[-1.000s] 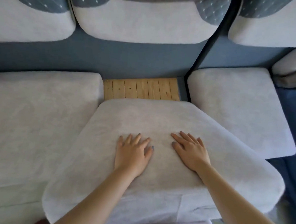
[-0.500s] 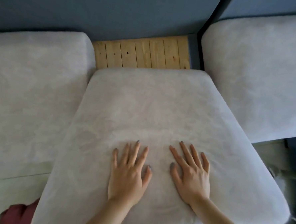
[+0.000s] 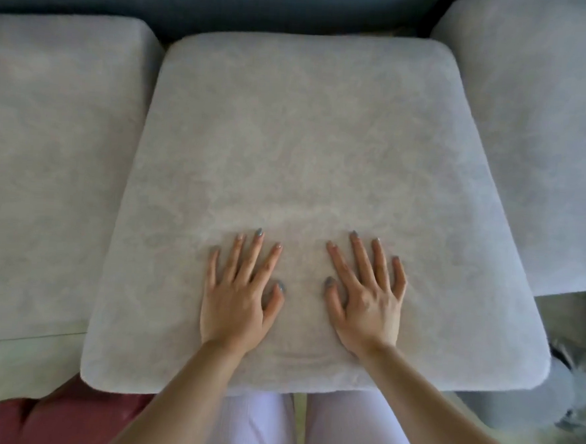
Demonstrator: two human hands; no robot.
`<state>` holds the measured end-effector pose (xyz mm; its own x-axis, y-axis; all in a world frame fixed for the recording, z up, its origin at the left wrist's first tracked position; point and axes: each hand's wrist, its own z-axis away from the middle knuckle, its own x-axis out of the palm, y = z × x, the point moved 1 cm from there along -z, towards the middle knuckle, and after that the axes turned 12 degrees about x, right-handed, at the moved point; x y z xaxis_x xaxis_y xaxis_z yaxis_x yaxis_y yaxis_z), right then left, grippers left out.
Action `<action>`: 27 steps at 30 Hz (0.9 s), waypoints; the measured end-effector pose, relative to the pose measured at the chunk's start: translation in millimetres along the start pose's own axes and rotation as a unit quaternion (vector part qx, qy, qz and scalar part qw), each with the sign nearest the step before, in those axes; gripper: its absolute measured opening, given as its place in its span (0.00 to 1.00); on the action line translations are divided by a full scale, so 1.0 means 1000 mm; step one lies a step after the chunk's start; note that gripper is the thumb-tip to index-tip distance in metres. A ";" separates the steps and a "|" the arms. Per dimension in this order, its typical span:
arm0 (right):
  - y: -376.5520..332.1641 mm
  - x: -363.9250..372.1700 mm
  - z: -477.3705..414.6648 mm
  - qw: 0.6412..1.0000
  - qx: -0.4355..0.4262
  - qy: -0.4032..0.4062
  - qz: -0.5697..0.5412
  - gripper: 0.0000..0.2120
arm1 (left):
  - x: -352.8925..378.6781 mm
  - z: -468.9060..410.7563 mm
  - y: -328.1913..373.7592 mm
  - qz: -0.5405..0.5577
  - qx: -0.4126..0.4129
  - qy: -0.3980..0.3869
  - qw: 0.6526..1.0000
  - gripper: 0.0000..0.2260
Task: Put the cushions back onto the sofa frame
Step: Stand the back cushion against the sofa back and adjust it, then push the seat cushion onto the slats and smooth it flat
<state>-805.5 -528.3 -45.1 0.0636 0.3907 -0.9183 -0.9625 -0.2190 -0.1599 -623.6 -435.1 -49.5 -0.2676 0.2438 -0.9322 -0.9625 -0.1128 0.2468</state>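
A pale grey seat cushion (image 3: 310, 137) lies in the middle slot of the sofa, its far edge against the dark blue backrest (image 3: 229, 1). My left hand (image 3: 239, 294) and my right hand (image 3: 365, 301) press flat on its near half, fingers straight and spread, side by side. A second seat cushion (image 3: 55, 156) lies to the left and a third (image 3: 537, 133) to the right. The middle cushion's near edge overhangs my legs. The wooden slats of the frame are hidden under it.
A dark red object (image 3: 56, 416) lies on the glossy floor at the lower left. At the lower right a grey fluffy thing (image 3: 563, 386) sits on the floor beside the sofa. My legs in light trousers (image 3: 306, 428) stand against the cushion's front.
The middle cushion has slid back toward the backrest, covering the wooden slats that showed behind it. Both hands stayed flat on it, and the view has tilted further down.
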 end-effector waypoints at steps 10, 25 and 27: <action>0.025 0.069 -0.089 0.998 -0.043 0.035 0.020 0.27 | 0.078 -0.072 -0.018 -0.016 -0.022 0.057 0.998 0.28; 0.062 0.145 -0.074 0.988 -0.074 -0.117 0.064 0.36 | 0.166 -0.047 -0.031 0.046 0.000 0.012 0.999 0.33; 0.078 0.157 -0.072 0.983 -0.100 -0.123 0.093 0.43 | 0.179 -0.045 -0.037 0.031 0.034 -0.031 0.998 0.45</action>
<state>-852.1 -548.1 -227.6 -0.1990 0.5267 -0.8265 -0.8791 -0.4686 -0.0870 -633.7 -430.7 -237.7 -0.3262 0.2973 -0.8973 -0.9445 -0.0647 0.3220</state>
